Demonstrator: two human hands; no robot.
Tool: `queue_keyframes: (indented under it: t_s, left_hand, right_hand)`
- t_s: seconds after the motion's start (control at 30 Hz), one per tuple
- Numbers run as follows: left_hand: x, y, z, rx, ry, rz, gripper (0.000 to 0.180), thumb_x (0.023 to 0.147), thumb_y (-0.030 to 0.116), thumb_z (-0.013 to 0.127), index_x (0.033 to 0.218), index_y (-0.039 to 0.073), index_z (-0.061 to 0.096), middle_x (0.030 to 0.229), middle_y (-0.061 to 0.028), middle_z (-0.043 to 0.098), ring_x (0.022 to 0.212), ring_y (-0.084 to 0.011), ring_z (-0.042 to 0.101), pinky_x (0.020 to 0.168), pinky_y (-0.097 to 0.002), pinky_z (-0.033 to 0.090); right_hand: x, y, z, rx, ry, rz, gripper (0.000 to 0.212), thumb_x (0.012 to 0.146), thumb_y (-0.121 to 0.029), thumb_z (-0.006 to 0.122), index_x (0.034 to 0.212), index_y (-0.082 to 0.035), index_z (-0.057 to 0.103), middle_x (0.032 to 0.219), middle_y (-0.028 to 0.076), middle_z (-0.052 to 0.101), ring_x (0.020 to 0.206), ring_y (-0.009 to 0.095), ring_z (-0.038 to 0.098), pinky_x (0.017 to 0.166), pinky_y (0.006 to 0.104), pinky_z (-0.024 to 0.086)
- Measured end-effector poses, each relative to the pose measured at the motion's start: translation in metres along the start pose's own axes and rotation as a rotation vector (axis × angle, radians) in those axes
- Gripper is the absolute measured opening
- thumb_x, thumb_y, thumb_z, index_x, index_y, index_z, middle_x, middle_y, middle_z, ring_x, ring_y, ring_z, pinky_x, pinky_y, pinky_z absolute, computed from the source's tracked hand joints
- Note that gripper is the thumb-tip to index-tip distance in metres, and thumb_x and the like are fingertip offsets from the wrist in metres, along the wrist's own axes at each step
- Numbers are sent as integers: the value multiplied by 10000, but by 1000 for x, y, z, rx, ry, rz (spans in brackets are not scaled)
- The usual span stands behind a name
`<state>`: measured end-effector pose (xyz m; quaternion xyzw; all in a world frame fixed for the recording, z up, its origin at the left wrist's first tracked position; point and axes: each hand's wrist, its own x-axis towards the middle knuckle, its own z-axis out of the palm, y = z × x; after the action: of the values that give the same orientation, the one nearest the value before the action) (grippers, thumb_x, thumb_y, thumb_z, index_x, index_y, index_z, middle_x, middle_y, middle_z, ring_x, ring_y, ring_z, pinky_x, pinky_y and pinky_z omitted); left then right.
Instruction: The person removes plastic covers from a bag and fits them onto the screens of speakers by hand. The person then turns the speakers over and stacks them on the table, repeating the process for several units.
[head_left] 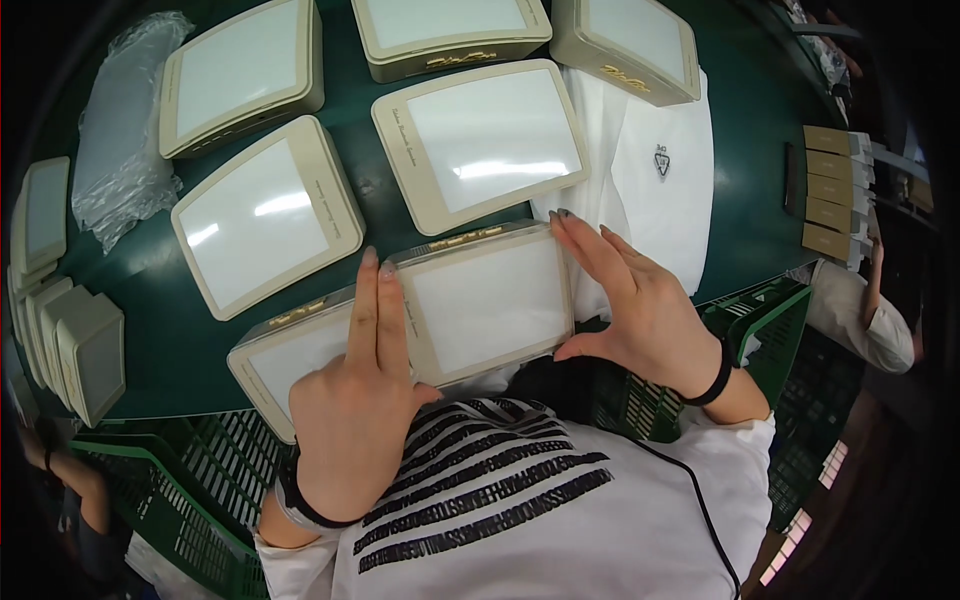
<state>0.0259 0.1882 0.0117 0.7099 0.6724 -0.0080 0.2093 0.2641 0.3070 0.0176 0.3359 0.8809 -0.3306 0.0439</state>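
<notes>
Before me at the table's near edge, a beige box-shaped device (488, 300) with a white face and gold lettering on its far side seems wrapped in clear film. My left hand (355, 420) holds its left end, two fingers stretched together over the edge and the thumb at the near side. My right hand (640, 320) spans the right end, fingertips at the far corner and thumb at the near one. Partly under my left hand lies a second such device (290, 362). Just beyond are two more, one beige device at left (262, 220) and another beige device at centre (490, 140).
Further beige devices (240, 65) stand along the far side of the green table (745, 190). Clear plastic bags (125, 120) lie at far left, white sheets (655, 200) at right. Green crates (215, 470) flank me below the edge. Another person's arm (75, 475) shows at left.
</notes>
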Motion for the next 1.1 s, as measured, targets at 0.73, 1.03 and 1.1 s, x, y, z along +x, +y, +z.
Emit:
queue_keyframes:
  t_s: [0.73,1.03,1.1]
  left_hand:
    - [7,-3,-4,-58,-10,-39,925,556,231,842,1344,-41,442,1419,-193,453,524,-148,587,465,-237,467]
    - [-2,15,-1,5,0,-95,1050,512,278,876,1383,-31,379,1503,-173,334,581,-174,628,513,-243,500]
    - [-1,15,-1,17,-3,-87,1036,522,276,871,1380,-37,383,1500,-175,339,572,-167,622,503,-239,495]
  right_hand:
    - [7,5,-5,345,-14,48,905,734,-166,796,1441,33,266,1376,231,482,1258,343,502,996,345,460]
    - [26,24,10,1071,72,620,427,904,-283,672,1231,-15,609,1149,96,656,1020,130,618,840,279,529]
    - [33,19,1,955,-9,659,378,900,-267,678,1183,-18,643,1071,76,680,935,114,634,808,266,540]
